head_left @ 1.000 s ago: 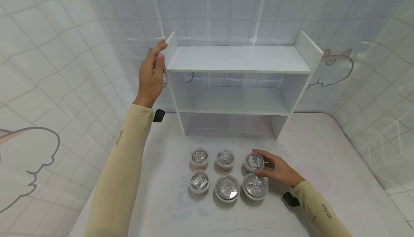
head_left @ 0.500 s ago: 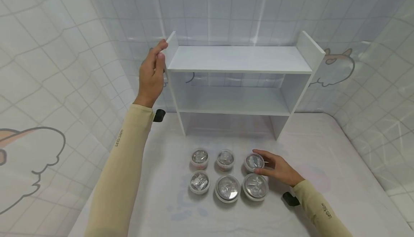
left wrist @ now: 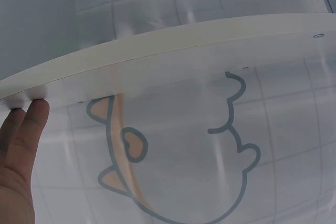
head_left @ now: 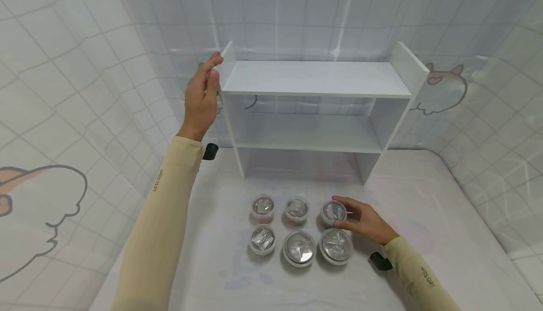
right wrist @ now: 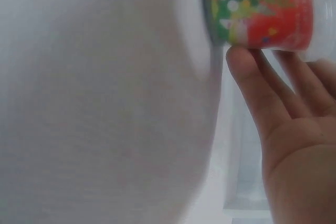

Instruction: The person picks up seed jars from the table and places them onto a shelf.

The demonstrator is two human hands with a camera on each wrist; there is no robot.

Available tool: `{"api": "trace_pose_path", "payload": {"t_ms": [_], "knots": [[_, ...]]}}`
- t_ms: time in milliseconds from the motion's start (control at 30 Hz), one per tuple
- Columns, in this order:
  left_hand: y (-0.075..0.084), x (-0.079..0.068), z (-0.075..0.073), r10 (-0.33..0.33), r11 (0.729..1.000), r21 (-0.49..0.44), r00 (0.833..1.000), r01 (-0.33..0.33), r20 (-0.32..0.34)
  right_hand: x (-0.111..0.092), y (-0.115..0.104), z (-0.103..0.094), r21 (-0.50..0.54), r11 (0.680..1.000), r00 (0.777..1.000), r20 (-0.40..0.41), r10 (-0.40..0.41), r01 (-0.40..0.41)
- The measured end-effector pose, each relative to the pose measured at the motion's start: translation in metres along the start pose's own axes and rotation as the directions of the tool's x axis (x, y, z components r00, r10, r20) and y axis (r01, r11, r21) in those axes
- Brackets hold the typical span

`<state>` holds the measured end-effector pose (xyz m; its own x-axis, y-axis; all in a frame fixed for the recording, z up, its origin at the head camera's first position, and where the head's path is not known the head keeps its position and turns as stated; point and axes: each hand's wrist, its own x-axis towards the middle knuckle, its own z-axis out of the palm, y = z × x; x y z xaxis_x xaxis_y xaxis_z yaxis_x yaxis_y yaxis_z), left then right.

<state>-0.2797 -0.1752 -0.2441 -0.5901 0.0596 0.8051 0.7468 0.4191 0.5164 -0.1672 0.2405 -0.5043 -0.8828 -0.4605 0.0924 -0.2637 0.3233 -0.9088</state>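
My left hand [head_left: 201,95] is raised to the upper left side panel of a white shelf unit [head_left: 314,77]. In the left wrist view its fingertips [left wrist: 39,104] touch the panel's outer face, fingers nearly straight. My right hand [head_left: 366,221] holds a small clear plastic jar [head_left: 333,212] between thumb and fingers, at the right end of the back row. A red and green label on the jar [right wrist: 262,14] shows in the right wrist view. Just in front of it sits a wider jar [head_left: 336,246] with a silvery top.
Beside the held jar, two small jars, a middle one [head_left: 296,210] and a left one [head_left: 263,208], complete the back row. In front are another small jar [head_left: 262,240] and a wide one [head_left: 299,249]. The shelf stands behind, on a white-covered table [head_left: 229,292]; tile-patterned sheeting [head_left: 305,14] surrounds it.
The shelf and left hand appear slightly farther right in the head view. Both hands keep their places on the panel and the jar.
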Motion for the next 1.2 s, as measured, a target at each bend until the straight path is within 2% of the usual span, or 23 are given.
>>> {"api": "trace_pose_path", "payload": {"t_ms": [367, 733, 1000, 1200], "knots": [[-0.005, 0.002, 0.004, 0.028, 1.0, -0.003, 1.0, -0.028, -0.004, 0.003, -0.001, -0.008, -0.054, 0.998, 0.999, -0.04, -0.026, 0.024], [-0.007, 0.002, 0.005, 0.05, 0.999, -0.014, 0.999, -0.05, -0.004, 0.014, -0.022, -0.012, -0.059, 0.995, 0.993, -0.086, -0.086, 0.081], [-0.004, 0.002, 0.005, 0.005, 1.0, -0.016, 1.0, -0.005, -0.002, 0.018, -0.037, -0.016, -0.063, 0.993, 0.989, -0.101, -0.104, 0.098], [-0.004, 0.002, 0.005, -0.013, 1.0, -0.012, 1.0, 0.013, -0.016, 0.021, -0.053, -0.02, -0.07, 0.987, 0.982, -0.114, -0.151, 0.144]]}}
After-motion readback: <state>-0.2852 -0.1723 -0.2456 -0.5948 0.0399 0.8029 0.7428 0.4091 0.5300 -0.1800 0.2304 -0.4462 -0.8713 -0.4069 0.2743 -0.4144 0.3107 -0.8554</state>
